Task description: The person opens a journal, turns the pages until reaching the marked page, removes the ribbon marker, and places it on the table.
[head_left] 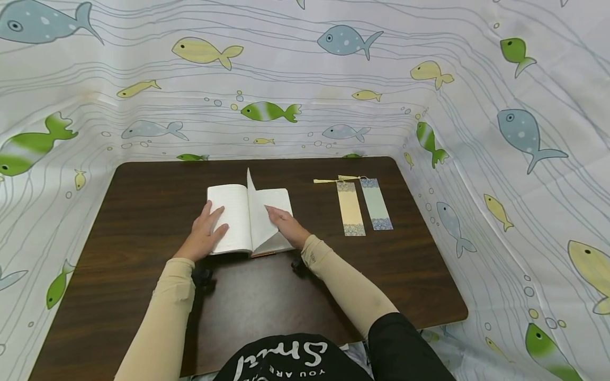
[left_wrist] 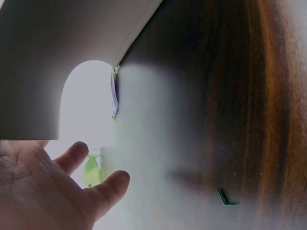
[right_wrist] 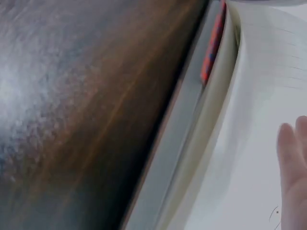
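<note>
An open notebook with pale lined pages lies on the table. My left hand rests at the left page's outer edge, thumb and fingers spread; the left wrist view shows the fingers apart. One leaf stands partly raised near the middle fold and leans to the right. Against that leaf lies my right hand, its fingers extended; in the right wrist view the fingertips lie over a white page. A red patterned strip shows along the notebook's edge.
Right of the notebook lie a yellow bookmark and a pale green bookmark, with tassels pointing left. The brown table has rounded corners. A white fish-print cloth surrounds it at the back and sides.
</note>
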Demonstrator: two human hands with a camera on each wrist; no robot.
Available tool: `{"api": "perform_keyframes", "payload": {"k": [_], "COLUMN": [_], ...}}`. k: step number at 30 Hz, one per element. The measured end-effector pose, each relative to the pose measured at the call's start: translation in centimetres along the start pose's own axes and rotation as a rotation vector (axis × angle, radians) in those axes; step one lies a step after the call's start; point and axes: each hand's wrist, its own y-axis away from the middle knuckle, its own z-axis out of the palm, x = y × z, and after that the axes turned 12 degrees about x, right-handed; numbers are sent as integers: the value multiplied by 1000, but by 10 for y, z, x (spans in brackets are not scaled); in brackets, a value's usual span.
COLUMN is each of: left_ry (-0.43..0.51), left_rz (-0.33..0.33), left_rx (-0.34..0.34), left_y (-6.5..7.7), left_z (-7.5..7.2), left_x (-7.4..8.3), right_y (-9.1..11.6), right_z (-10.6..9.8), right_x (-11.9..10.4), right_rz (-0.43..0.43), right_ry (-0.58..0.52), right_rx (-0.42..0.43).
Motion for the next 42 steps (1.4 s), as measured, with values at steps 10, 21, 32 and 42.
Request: {"api": "perform_keyframes", "payload": {"k": [10, 21, 32, 42], "left_ry": [188, 60, 39, 2], "left_rz": [-41, -37, -31, -4], "left_rx": [62, 13, -8, -31], "left_y": [0, -3, -2, 0], "left_z": [1, -1, -4, -4], "left_x": [0, -7, -7, -9], "right_y": [10, 6, -3, 0], "right_z": [20, 15, -21, -48], "right_x": [1, 14, 31, 17], "right_rz": [-318, -385, -240, -135], "right_ry": [405, 765, 1171, 1146], "right_rx": [-326, -314, -206, -235]}}
